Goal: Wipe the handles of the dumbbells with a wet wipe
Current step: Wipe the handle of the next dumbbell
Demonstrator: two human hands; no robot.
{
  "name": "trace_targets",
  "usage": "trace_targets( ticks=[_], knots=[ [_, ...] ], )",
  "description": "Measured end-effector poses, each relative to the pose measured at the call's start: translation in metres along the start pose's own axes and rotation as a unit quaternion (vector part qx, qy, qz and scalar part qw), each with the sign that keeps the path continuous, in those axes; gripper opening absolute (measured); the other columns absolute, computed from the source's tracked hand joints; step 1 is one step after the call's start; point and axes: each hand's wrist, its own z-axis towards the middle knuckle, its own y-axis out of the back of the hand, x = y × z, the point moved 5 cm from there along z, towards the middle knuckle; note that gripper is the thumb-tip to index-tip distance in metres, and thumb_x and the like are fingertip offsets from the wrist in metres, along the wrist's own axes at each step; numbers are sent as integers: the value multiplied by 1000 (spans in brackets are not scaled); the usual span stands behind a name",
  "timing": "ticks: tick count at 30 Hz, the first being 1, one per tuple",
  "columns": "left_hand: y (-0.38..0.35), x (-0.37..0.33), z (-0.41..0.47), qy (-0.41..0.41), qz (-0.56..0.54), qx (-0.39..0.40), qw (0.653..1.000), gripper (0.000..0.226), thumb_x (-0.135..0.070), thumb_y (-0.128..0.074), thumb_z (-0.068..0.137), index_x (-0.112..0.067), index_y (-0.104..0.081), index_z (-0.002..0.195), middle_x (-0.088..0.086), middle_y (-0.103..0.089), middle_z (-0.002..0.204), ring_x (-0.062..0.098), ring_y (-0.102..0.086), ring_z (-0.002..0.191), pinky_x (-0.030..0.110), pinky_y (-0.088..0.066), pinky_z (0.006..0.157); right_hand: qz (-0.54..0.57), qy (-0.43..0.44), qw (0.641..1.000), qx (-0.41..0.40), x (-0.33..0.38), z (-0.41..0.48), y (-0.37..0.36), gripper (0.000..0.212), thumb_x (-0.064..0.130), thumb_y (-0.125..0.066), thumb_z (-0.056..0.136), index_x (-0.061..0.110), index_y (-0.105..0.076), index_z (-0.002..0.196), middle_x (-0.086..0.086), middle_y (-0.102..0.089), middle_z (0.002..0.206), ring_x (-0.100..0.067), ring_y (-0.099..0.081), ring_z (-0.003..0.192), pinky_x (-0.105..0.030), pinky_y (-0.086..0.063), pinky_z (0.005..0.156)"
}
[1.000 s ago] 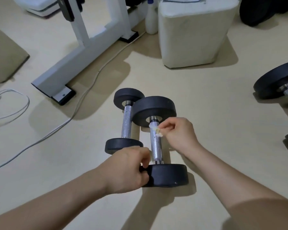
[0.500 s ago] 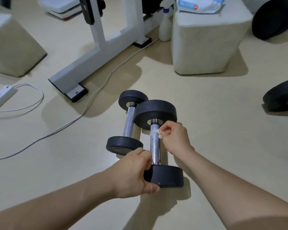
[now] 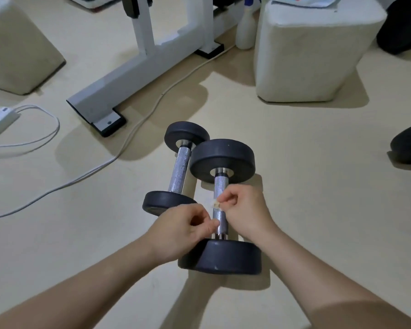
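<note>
Dumbbells, 2, lie paired on the floor. Right hand pinches the wet wipe against the 3 o'clock one's handle; left hand, fingers curled at its 9 o'clock, probably steadies it, grip unclear.

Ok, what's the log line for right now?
right hand: pinches wet wipe against handle of bigger dumbbell | left hand: by handle's near end, grip unclear
</note>
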Motion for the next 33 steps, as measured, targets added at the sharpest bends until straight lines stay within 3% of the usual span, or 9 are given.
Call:
trace_targets(
  ticks=[3, 8, 13, 19, 22, 26, 28, 30, 33],
  knots=[
    [-20, 2, -11, 24, 8, -65, 998, 37, -39, -46, 92, -14, -50, 65, 0, -53, 72, 12, -49, 70, 31, -41, 66, -29, -11, 996, 83, -7, -18, 1, 24, 9, -63, 72, 28, -67, 58, 12, -60, 53, -2, -56, 53, -20, -44, 56],
    [-20, -4, -13, -11, -60, -107, 992, 18, -37, -52, 90, -29, -60, 76, -8, -59, 76, 5, -51, 70, 18, -38, 62, -1, 8, 999, -46, 8, 17, 23, 26, 9, -62, 79, 28, -64, 62, 11, -61, 62, -2, -55, 58, -18, -40, 56],
    [-25, -1, -7, -3, -78, -92, 993, 7, -33, -55, 88, -37, -60, 90, -12, -59, 77, 2, -49, 63, 15, -32, 57, -58, 7, 981, 184, -7, -25, 9, 29, 7, -68, 75, 27, -65, 55, 12, -59, 54, 2, -52, 50, -15, -41, 54],
    [-26, -2, -6, -18, -71, -101, 992, 19, -26, -52, 89, -38, -63, 99, -14, -57, 81, 1, -53, 75, 14, -37, 66, -18, 44, 993, -111, 0, 25, 27, 28, 7, -58, 79, 32, -61, 65, 13, -60, 65, -4, -57, 63, -28, -51, 63],
    [-14, -3, 10, -48, -2, -101, 994, 26, -23, -55, 87, -36, -62, 109, -14, -52, 90, 5, -54, 74, 17, -42, 72, 16, -19, 998, -65, -18, 15, 16, 19, 14, -61, 78, 30, -61, 68, 16, -58, 57, -10, -58, 59, -37, -56, 66],
    [-10, -5, 36, -32, 49, -88, 994, 15, -23, -59, 84, -33, -64, 94, -9, -59, 83, 5, -56, 69, 20, -40, 66, 23, -64, 997, 47, -32, -9, 1, 15, 21, -65, 72, 36, -65, 72, 18, -59, 54, -15, -62, 57, -43, -58, 62],
    [-12, -5, 37, -16, 14, -104, 994, 17, -23, -61, 83, -32, -63, 97, -7, -62, 72, 7, -56, 67, 24, -40, 62, 43, -38, 998, -19, -20, -1, 2, 12, 19, -65, 75, 30, -67, 72, 11, -64, 59, -8, -63, 58, -31, -56, 58],
    [-10, -5, 35, -14, -9, -125, 992, 37, -21, -62, 83, -36, -59, 117, -8, -62, 73, 7, -56, 68, 23, -43, 64, 56, -16, 994, -90, -2, 14, 6, 11, 14, -63, 81, 24, -67, 76, 9, -64, 65, 0, -60, 62, -12, -44, 52],
    [1, -6, 39, -36, 25, -168, 985, 38, -20, -61, 83, -33, -60, 119, -9, -57, 82, 6, -50, 70, 14, -37, 61, 28, -5, 991, -129, 14, 26, 5, 9, 14, -60, 86, 22, -65, 83, 14, -59, 69, 2, -57, 64, -14, -38, 52]
  ],
)
